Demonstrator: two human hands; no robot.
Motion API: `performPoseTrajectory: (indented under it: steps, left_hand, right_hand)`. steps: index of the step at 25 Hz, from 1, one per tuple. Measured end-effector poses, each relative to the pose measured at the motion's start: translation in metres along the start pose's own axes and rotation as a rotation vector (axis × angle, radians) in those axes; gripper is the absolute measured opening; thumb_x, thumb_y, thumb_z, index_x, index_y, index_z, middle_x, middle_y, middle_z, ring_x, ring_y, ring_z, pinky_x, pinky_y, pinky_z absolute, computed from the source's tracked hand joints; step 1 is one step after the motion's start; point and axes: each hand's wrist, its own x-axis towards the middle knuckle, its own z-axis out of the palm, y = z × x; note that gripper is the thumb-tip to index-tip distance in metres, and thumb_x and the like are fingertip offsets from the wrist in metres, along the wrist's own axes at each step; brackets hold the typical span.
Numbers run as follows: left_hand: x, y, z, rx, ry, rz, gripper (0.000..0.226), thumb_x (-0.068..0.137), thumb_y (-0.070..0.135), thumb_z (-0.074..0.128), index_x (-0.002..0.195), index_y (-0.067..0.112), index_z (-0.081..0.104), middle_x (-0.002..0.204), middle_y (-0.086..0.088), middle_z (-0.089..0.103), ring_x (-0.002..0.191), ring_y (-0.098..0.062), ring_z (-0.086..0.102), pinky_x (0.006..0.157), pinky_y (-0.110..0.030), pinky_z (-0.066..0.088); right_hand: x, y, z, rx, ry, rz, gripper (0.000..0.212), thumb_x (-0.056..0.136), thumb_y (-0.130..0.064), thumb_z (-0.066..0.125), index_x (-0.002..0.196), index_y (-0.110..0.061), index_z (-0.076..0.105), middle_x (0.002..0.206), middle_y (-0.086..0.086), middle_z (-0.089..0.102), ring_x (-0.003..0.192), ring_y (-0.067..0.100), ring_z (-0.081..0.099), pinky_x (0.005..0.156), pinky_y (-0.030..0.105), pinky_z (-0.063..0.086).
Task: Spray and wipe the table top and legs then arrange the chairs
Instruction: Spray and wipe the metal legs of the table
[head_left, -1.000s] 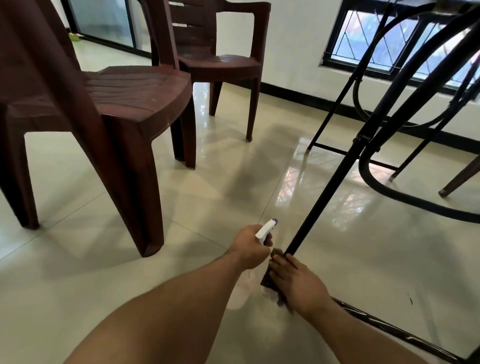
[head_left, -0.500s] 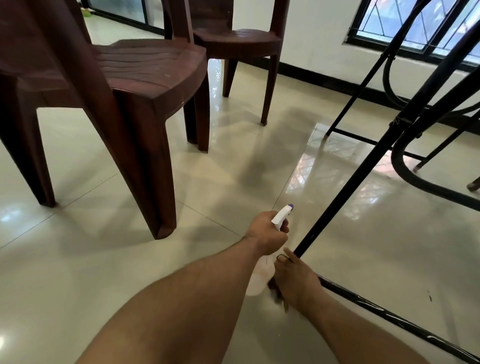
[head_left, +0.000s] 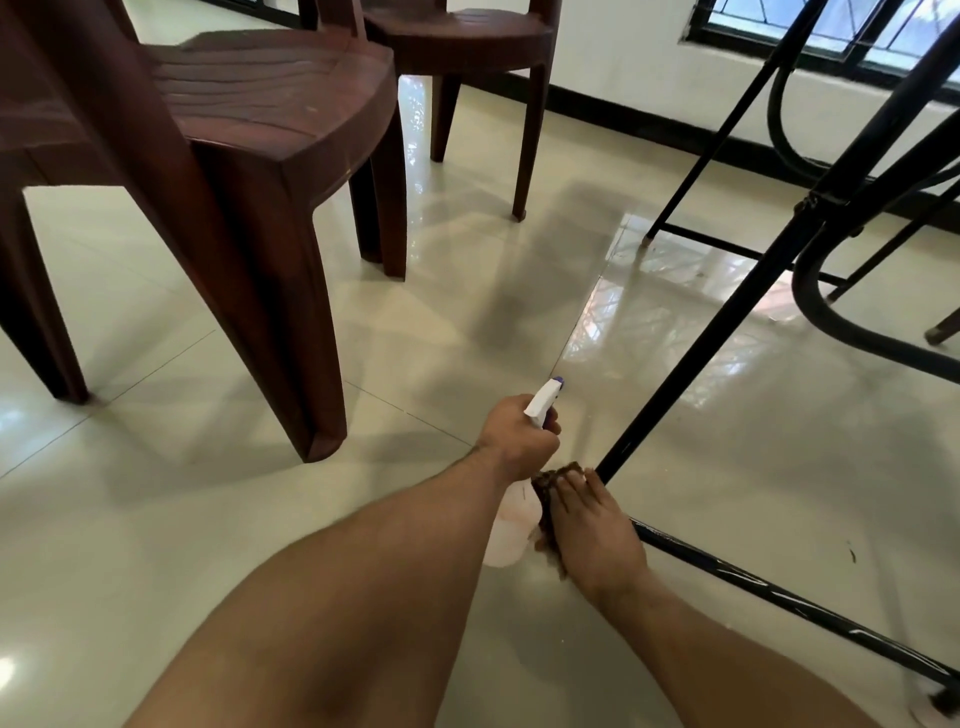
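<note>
Clutching spray bottle (head_left: 512, 531), left grip (head_left: 517, 442); right grip (head_left: 593, 526) flat on cloth (head_left: 546, 480) at table leg (head_left: 727, 323)

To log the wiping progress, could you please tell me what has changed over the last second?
The right hand has only rubbed the brown cloth slightly back and forth at the foot of the black table leg. The left hand still grips the spray bottle beside it; the nearer chair and the farther chair stay put.
</note>
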Motion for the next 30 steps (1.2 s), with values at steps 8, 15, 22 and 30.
performPoseTrajectory:
  steps: [8,15,22,30]
  left_hand:
    - [-0.008,-0.016,0.032,0.115,-0.092,-0.071,0.022,0.087,-0.005,0.055,0.085,0.016,0.060,0.100,-0.009,0.069,0.095,-0.022,0.066,0.070,-0.022,0.048]
    - [-0.020,-0.049,0.056,0.379,-0.190,-0.039,0.020,0.090,0.009,0.057,0.107,0.011,0.067,0.088,-0.011,0.066,0.069,-0.019,0.056,0.063,-0.027,0.051]
    - [-0.044,-0.037,0.075,0.565,-0.324,-0.109,0.015,0.094,0.017,0.056,0.102,0.012,0.067,0.083,-0.007,0.058,0.071,-0.025,0.055,0.060,-0.027,0.044]
    - [-0.054,-0.029,0.108,0.526,-0.454,-0.141,0.017,0.079,0.004,0.067,0.084,0.020,0.067,0.090,-0.014,0.071,0.077,-0.025,0.068,0.073,-0.037,0.060]
  right_hand:
    - [-0.060,-0.022,0.026,1.301,0.096,0.652,0.019,0.096,-0.028,0.054,0.111,-0.025,0.066,0.104,-0.003,0.071,0.096,0.022,0.067,0.079,0.030,0.055]
    - [-0.032,-0.009,0.063,3.082,0.427,1.509,0.030,0.095,0.004,0.038,0.109,0.000,0.064,0.119,0.023,0.064,0.105,0.037,0.062,0.086,0.045,0.060]
    - [-0.073,0.042,0.119,3.091,0.603,1.393,0.110,0.031,0.016,0.062,0.138,-0.011,0.054,0.125,0.016,0.064,0.102,0.033,0.063,0.107,0.039,0.046]
    - [-0.101,0.059,0.116,2.946,0.494,1.577,0.045,0.081,0.016,0.037,0.110,-0.006,0.064,0.129,0.012,0.062,0.085,0.023,0.063,0.095,0.035,0.054]
